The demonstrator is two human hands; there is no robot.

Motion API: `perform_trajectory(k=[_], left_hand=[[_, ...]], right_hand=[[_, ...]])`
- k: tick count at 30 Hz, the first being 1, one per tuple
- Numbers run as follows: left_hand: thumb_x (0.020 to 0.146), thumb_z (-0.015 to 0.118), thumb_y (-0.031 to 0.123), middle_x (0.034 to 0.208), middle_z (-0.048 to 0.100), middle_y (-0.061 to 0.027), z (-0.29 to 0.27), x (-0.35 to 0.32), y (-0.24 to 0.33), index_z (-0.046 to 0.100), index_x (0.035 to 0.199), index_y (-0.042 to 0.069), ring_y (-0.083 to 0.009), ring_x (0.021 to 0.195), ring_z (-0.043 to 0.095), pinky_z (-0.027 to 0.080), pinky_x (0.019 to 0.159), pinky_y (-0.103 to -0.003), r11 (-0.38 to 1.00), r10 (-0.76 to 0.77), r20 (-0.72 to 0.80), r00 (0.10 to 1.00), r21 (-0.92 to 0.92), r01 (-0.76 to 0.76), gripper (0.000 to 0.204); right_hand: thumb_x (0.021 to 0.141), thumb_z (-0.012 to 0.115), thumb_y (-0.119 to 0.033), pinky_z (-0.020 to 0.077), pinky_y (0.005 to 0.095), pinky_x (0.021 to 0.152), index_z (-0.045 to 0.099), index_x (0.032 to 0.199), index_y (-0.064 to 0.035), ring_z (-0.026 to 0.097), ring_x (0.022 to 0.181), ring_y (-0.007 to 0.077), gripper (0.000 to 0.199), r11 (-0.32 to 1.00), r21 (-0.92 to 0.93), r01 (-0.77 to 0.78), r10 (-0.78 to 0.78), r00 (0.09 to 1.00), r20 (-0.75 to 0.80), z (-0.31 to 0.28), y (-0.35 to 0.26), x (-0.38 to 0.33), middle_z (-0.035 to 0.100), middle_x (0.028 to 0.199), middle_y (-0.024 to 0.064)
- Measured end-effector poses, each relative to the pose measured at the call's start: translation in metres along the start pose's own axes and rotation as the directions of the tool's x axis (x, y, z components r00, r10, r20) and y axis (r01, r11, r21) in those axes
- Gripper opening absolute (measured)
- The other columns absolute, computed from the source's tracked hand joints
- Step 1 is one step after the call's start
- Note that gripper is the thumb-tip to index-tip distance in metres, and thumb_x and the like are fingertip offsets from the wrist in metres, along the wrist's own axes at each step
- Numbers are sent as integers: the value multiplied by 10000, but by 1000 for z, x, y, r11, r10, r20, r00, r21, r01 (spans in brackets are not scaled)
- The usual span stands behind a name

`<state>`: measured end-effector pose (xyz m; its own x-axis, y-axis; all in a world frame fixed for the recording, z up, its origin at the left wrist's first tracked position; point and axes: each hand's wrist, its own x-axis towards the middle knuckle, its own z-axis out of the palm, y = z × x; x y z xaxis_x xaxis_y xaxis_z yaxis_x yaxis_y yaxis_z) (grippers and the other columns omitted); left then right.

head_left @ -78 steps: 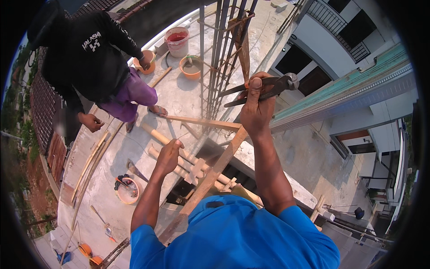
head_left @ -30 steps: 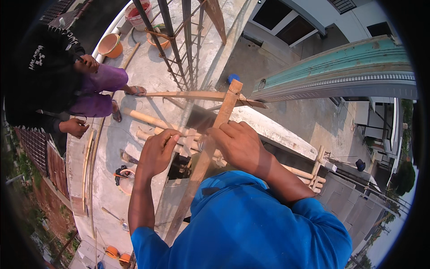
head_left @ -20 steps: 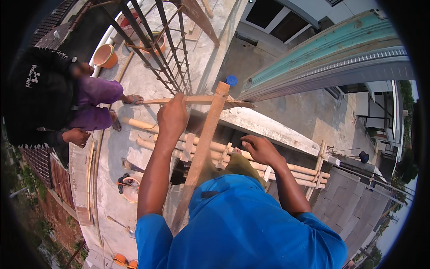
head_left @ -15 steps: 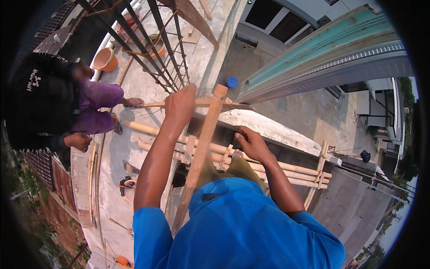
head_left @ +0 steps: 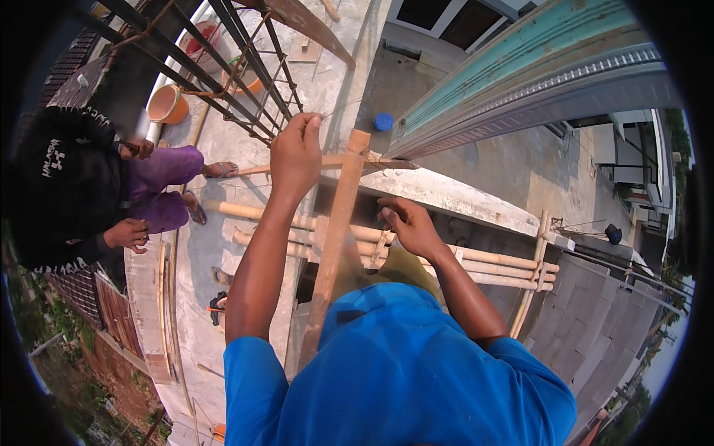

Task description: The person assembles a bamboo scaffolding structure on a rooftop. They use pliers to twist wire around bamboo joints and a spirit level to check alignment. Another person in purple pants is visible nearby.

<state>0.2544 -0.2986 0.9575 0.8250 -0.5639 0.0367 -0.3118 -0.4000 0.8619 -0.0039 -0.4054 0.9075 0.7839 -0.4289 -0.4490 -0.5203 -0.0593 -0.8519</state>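
High on a timber scaffold above a concrete slab, seen from the head camera looking down:

- Left hand [head_left: 296,152]: raised to the rebar cage [head_left: 245,67]; fingertips pinched on a thin tie wire [head_left: 332,113] that trails right from the thumb. A second ago this hand lay low on the upright wooden post [head_left: 335,238]; half a second ago it had already lifted to the post's top. Judged: the work has passed from steadying the post to wiring at the bars.
- Right hand [head_left: 407,227]: lower, just right of the post, fingers loosely curled; whether it grips anything cannot be told. The pliers it held up earlier are no longer in view.
- Tie wire: at the left fingertips, between the cage and the top of the post.
- Horizontal wooden rail [head_left: 312,165]: crosses the post near its top.
- Bamboo poles [head_left: 476,260]: lying side by side below.
- Orange bucket [head_left: 165,104]: on the slab; contents hidden.
- Red-rimmed bucket [head_left: 201,37]: behind the bars; contents unclear.
- Orange basin [head_left: 245,78]: behind the bars, holds something pale, possibly mortar.
- Blue lid [head_left: 383,121]: on the slab.
- Co-worker [head_left: 82,186]: crouched at left, dark top, purple trousers.
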Motion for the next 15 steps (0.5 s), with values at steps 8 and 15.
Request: perform_trajectory(k=[8,15], left_hand=[[1133,564,219,800,618,16,-50,-78,33,711,1175,7,-51,689,474,387,618,-250,978,-42,87,995,-200,58,261],[1149,518,231,690,587,-27,-108,-120,61,687,1149,10,-101,605,473,392,562,-329,988,-109,-162,981,-128,89,278]], right_hand=[[1044,649,-135,593,383,887,669,1328,6,763,1064,283,318,972,76,223,-218,974,-65,1,-57,-31,762,1139,194],[1034,658,-152,573,393,939,680,1306,5,728,1086,346,314,713,-98,694,-694,719,42,46,-114,-24,734,1205,208]])
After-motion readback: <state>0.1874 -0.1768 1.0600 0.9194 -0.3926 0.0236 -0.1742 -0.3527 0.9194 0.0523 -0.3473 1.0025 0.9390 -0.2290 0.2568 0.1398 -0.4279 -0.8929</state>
